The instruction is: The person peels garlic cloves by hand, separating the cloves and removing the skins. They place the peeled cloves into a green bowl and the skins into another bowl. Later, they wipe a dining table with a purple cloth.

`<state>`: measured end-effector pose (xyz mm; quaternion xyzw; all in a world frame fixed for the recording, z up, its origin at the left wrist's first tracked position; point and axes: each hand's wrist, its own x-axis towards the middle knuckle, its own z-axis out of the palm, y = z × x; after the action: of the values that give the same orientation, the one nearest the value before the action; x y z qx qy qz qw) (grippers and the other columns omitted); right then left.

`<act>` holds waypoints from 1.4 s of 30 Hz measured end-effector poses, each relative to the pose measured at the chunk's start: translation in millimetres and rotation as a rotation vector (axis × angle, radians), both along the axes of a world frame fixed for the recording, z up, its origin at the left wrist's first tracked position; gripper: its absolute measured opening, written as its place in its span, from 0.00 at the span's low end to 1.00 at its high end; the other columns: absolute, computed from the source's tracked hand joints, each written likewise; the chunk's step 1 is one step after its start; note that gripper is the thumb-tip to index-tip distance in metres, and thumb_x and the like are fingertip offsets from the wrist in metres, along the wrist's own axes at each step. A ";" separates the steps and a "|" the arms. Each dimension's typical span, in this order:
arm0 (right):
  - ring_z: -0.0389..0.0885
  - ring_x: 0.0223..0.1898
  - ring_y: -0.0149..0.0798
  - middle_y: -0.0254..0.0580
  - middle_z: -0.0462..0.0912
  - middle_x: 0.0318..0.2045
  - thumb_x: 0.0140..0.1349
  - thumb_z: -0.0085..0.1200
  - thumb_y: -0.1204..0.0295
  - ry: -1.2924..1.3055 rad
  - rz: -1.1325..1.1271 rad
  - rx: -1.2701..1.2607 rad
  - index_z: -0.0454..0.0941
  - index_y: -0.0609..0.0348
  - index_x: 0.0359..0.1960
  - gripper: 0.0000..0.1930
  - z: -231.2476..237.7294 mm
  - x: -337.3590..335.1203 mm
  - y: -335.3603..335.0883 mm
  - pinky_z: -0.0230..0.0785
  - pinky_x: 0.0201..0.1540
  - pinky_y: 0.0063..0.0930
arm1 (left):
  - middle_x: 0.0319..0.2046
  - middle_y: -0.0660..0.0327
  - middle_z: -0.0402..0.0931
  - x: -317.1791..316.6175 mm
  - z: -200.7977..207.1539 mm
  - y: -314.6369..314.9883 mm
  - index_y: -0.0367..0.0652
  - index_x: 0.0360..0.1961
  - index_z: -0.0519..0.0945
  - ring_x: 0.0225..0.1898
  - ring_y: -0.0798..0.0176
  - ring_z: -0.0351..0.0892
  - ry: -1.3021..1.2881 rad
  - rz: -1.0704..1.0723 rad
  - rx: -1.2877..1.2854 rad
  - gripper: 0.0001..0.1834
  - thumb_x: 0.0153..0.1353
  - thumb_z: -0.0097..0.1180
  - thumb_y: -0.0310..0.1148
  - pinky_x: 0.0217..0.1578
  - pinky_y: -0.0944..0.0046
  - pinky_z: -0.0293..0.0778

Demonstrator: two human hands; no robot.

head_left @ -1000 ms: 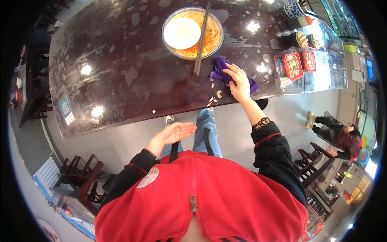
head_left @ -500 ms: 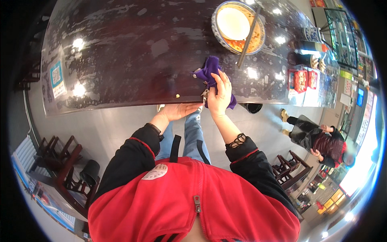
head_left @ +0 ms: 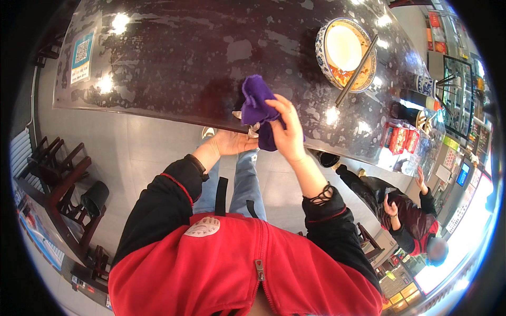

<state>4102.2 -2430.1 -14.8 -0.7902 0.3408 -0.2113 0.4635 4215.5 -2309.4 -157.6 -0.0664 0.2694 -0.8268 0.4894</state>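
My right hand (head_left: 287, 129) grips a crumpled purple cloth (head_left: 257, 102) at the near edge of the dark tabletop (head_left: 174, 79). Part of the cloth hangs below its fingers, over the edge. Just under that edge, my left hand (head_left: 232, 143) is held palm up with its fingers stretched toward the cloth. Small pale scraps (head_left: 253, 130) show between the cloth and the left fingers; whether they rest on the palm or the edge I cannot tell. Another pale scrap (head_left: 237, 114) lies on the table beside the cloth.
A blue-and-white bowl (head_left: 321, 52) with reddish leftovers holds a smaller white bowl (head_left: 342, 47); chopsticks (head_left: 358, 69) lie across it. Red boxes (head_left: 399, 140) stand at the table's right end. Another person (head_left: 403, 210) is at the right. Dark stools (head_left: 63, 174) stand at the left.
The cloth and my right hand have moved left along the edge, bringing scraps to my left hand. The view has turned slightly. The other person has come nearer the table.
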 end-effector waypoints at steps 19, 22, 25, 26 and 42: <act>0.71 0.53 0.49 0.39 0.74 0.55 0.46 0.51 0.83 0.340 0.067 -0.563 0.76 0.51 0.50 0.26 -6.0 -25.1 -69.8 0.65 0.56 0.39 | 0.65 0.35 0.50 15.1 10.8 -0.9 0.30 0.67 0.50 0.66 0.34 0.52 -0.117 -0.143 -0.035 0.41 0.68 0.32 0.57 0.66 0.47 0.55; 0.71 0.53 0.50 0.38 0.73 0.55 0.44 0.49 0.83 0.317 0.047 -0.587 0.76 0.51 0.49 0.26 -17.9 -22.4 -58.3 0.65 0.57 0.40 | 0.65 0.33 0.50 19.2 10.4 1.1 0.28 0.66 0.50 0.67 0.35 0.51 -0.109 -0.145 -0.047 0.40 0.68 0.32 0.55 0.65 0.46 0.55; 0.70 0.53 0.50 0.39 0.73 0.55 0.44 0.48 0.83 0.325 -0.045 -0.582 0.76 0.51 0.49 0.26 -20.5 -14.6 -39.9 0.64 0.57 0.40 | 0.65 0.33 0.50 20.1 8.2 2.7 0.29 0.66 0.50 0.67 0.35 0.51 -0.014 -0.107 -0.044 0.38 0.69 0.32 0.52 0.65 0.47 0.57; 0.69 0.54 0.50 0.39 0.73 0.55 0.44 0.48 0.83 0.342 -0.097 -0.571 0.76 0.52 0.49 0.26 -20.8 -10.6 -32.2 0.63 0.57 0.40 | 0.65 0.34 0.50 19.4 7.1 3.5 0.28 0.66 0.50 0.67 0.35 0.51 -0.027 -0.092 -0.066 0.38 0.69 0.32 0.52 0.65 0.47 0.57; 0.71 0.56 0.49 0.51 0.73 0.52 0.48 0.44 0.91 0.055 -0.059 -0.260 0.75 0.58 0.49 0.25 -1.1 32.2 -12.0 0.62 0.59 0.35 | 0.58 0.50 0.68 27.9 3.2 11.7 0.43 0.56 0.70 0.61 0.45 0.65 -0.115 -0.019 -0.082 0.24 0.67 0.44 0.48 0.61 0.46 0.64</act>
<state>4134.4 -2442.1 -15.9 -0.8386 0.3463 -0.2455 0.3414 4243.5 -2297.8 -154.4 -0.0361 0.2076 -0.8440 0.4931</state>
